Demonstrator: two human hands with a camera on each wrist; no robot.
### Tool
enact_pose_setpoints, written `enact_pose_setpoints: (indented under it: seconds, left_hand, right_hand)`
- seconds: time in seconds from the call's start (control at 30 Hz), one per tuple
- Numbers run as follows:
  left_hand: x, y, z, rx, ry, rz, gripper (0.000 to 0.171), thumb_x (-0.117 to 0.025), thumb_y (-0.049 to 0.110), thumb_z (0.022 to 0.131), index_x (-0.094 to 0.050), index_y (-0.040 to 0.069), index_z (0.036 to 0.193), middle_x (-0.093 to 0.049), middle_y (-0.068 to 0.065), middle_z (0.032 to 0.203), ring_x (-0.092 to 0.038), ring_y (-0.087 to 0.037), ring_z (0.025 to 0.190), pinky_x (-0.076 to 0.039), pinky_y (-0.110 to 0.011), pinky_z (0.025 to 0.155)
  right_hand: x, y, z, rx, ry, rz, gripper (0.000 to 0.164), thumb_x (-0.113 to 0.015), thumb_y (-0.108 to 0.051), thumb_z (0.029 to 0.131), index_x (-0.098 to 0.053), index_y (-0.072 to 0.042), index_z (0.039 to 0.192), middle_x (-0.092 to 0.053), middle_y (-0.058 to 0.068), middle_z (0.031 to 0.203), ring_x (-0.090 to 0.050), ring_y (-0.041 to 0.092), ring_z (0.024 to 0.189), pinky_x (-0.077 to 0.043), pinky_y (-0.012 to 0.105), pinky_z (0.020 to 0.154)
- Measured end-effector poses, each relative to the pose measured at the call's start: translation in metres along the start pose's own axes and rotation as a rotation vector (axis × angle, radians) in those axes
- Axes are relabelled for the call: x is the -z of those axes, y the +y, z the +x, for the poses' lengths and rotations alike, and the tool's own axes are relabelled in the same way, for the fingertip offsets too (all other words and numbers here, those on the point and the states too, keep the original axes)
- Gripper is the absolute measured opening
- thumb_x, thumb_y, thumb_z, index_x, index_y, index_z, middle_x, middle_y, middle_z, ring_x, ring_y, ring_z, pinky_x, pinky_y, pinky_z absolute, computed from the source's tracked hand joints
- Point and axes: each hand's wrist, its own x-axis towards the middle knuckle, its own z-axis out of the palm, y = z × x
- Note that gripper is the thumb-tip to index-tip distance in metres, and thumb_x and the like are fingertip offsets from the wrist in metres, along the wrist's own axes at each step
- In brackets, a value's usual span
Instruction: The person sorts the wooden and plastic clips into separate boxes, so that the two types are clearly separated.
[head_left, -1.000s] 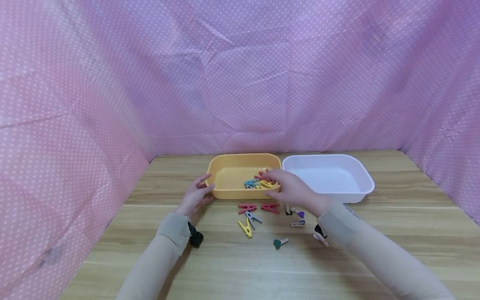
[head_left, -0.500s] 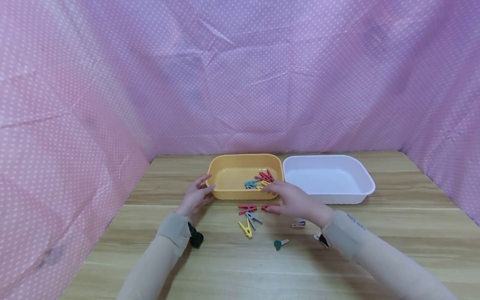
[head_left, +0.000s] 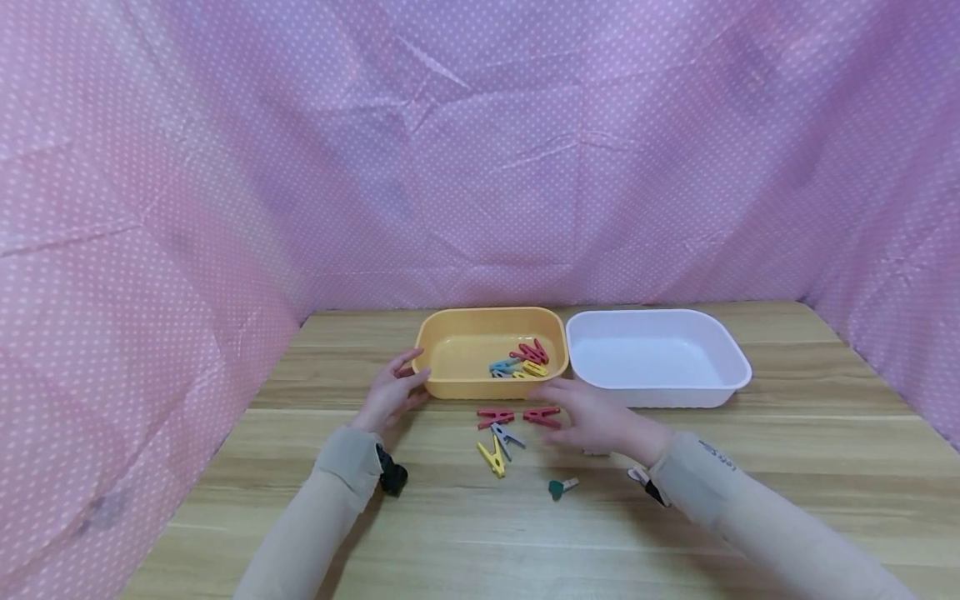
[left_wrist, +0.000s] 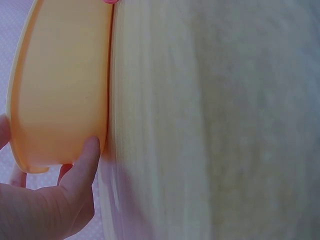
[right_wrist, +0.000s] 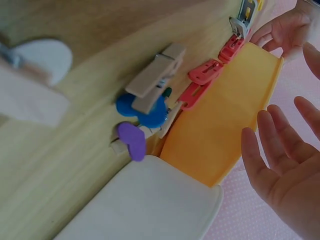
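High, downward head view; close wrist views; orange tray (head_left: 472, 389) in all

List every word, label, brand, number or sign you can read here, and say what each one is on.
Readable text: none in any view.
Right sleeve, near the cuff: a dark mark that looks like lettering, too small and blurred to read.
Yellow tray, white tray and clothespins: no lettering that I can make out.
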Motion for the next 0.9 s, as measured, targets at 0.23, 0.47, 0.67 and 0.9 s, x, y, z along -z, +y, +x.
enact_pose_setpoints:
  seconds: [0.23,0.47,0.67,0.9]
  left_hand:
    - [0.0000,-0.0015,0.0007,-0.003,-0.001,-0.008,0.054,-0.056,0.006,0.095,-0.039,0.016,0.145,-0.038,-0.018,0.133,-0.052,-0.023,0.106,-0.050,-0.034,0.093]
    - [-0.0001,-0.0008,0.0002,-0.007,0.001,0.005,0.053,-0.056,0.007,0.095,-0.039,0.017,0.145,-0.039,-0.015,0.128,-0.054,-0.018,0.098,-0.050,-0.034,0.093]
    - [-0.0002,-0.0015,0.0001,-0.003,0.005,0.000,0.054,-0.056,0.006,0.095,-0.039,0.016,0.145,-0.040,-0.014,0.127,-0.054,-0.018,0.096,-0.048,-0.037,0.095]
    - [-0.0004,-0.0005,0.0000,0.007,0.004,-0.001,0.054,-0.056,0.007,0.095,-0.039,0.017,0.145,-0.039,-0.015,0.129,-0.054,-0.019,0.098,-0.046,-0.039,0.098]
  right_hand:
    - [-0.0039,0.0044,-0.0033,0.026,-0.027,-0.040,0.050,-0.078,-0.022,0.078,-0.060,-0.011,0.123,-0.061,0.004,0.122,-0.056,0.022,0.108,-0.049,0.042,0.090]
    - [-0.0059,0.0067,-0.0020,-0.002,-0.090,-0.040,0.054,-0.079,-0.026,0.078,-0.059,-0.012,0.126,-0.059,0.003,0.123,-0.053,0.020,0.108,-0.049,0.041,0.091]
    - [-0.0071,0.0052,0.0018,-0.085,-0.172,-0.001,0.059,-0.079,-0.026,0.077,-0.056,-0.013,0.130,-0.055,0.006,0.126,-0.051,0.024,0.113,-0.045,0.044,0.096]
    - [-0.0084,0.0059,0.0057,-0.131,-0.210,0.010,0.061,-0.079,-0.027,0.077,-0.055,-0.015,0.132,-0.052,0.008,0.131,-0.049,0.026,0.118,-0.043,0.046,0.100]
